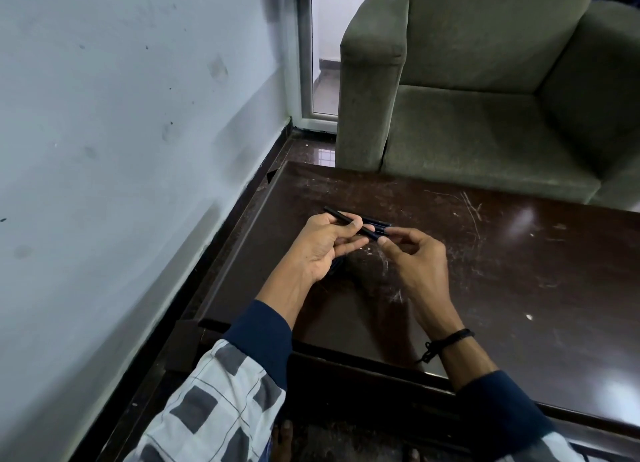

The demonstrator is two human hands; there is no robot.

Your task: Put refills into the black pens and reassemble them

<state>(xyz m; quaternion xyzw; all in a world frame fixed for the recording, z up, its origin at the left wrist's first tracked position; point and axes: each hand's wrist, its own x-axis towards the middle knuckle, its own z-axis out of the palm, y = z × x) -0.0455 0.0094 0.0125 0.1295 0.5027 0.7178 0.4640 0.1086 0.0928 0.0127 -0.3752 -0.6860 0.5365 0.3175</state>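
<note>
- No text, label, brand, number or sign to read anywhere in view.
- The black pen [337, 215] is dark and small here, and no print can be made out on it.
</note>
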